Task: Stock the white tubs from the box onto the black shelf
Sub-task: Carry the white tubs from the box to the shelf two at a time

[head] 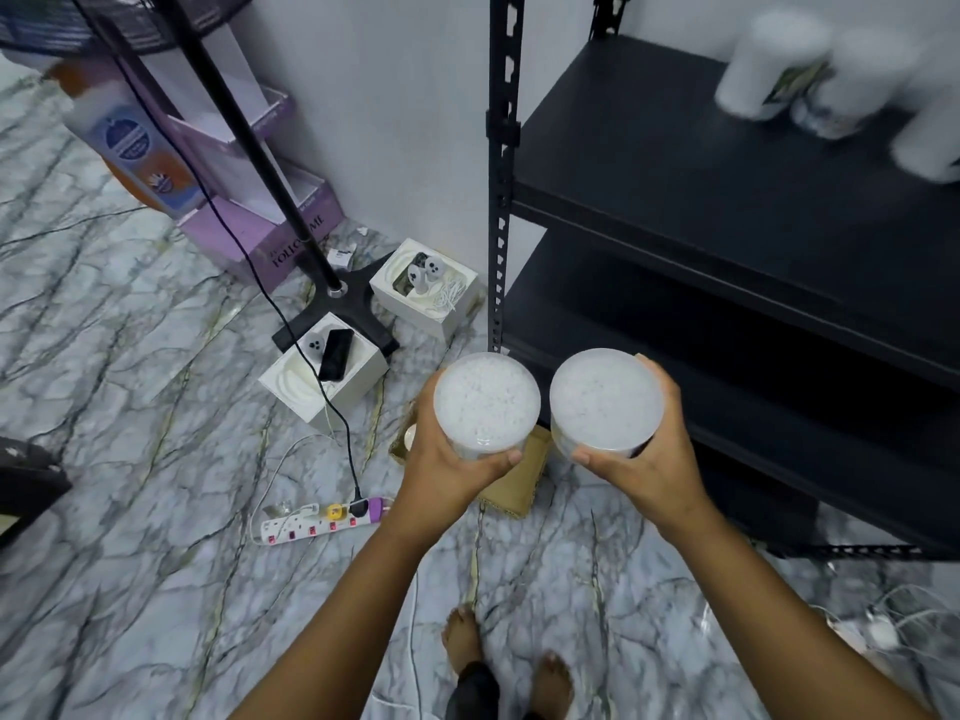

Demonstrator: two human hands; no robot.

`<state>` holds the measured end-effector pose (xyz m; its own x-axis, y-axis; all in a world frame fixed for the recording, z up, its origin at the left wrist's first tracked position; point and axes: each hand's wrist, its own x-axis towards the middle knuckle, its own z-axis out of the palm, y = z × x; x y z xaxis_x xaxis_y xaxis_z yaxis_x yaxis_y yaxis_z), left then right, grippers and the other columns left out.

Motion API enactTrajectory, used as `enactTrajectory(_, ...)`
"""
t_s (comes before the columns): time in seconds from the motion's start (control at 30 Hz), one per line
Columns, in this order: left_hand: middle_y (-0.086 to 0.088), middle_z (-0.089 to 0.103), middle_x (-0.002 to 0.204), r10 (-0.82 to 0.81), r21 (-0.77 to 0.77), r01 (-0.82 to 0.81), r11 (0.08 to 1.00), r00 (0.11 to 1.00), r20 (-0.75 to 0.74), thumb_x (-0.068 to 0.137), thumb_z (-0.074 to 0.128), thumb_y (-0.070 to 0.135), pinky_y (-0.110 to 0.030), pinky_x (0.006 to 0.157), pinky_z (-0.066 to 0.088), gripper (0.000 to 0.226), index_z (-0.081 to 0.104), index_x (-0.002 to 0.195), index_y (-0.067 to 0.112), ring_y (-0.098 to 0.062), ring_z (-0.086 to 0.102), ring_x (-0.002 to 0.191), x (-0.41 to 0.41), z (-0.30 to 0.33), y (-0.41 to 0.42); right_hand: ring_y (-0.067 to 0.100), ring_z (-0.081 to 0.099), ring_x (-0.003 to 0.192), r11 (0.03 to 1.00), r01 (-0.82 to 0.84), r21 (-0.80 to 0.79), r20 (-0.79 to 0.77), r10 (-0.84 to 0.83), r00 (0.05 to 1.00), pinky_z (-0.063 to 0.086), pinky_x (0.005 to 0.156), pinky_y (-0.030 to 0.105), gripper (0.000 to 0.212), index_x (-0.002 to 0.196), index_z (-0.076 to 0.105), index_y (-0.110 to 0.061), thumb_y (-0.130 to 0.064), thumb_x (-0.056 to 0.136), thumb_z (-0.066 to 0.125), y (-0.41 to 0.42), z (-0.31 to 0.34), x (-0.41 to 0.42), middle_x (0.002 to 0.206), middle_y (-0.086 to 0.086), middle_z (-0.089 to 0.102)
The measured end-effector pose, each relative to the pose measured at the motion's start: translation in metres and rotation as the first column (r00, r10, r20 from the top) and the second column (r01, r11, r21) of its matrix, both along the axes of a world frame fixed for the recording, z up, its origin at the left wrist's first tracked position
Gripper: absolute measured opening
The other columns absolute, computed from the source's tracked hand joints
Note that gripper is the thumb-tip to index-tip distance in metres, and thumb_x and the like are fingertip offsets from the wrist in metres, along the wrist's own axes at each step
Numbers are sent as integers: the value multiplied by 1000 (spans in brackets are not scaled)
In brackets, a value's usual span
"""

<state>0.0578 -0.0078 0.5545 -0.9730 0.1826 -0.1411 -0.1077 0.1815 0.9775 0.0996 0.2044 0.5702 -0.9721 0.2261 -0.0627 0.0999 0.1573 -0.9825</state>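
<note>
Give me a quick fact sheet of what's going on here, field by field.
left hand: left hand holds a white tub
right hand: right hand holds a second tub
tub contents: small white bits seen through clear lids
shelf: black shelf, with blurred tubs already stocked at the back right
box: cardboard box on the floor, mostly hidden by the hands
floor: marble-pattern floor, power strip

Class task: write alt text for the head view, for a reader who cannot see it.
The left hand and right hand each hold a white tub beside the black shelf, where blurred tubs already stand.
</note>
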Motion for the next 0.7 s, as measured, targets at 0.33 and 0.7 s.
enactTrajectory(0.33,12,45,136,-111,29,113,993,991,-76,58,87,32,-22,98,46,97,32,139,30,-4,46,126,-10,54,-1,-3,47,120,997,81,0,-67,-81,994,47,86,12,107,138,28,-31,-40,48,83,-14,54,11,135,-14,42)
enactTrajectory(0.7,8,43,133,-179,82,187,979,979,-103,63,87,15,-5,82,44,92,33,135,30,13,46,115,-40,86,25,-6,49,114,972,235,18,-131,-231,964,49,79,10,98,133,32,-35,-41,49,82,7,88,1,129,-16,43)
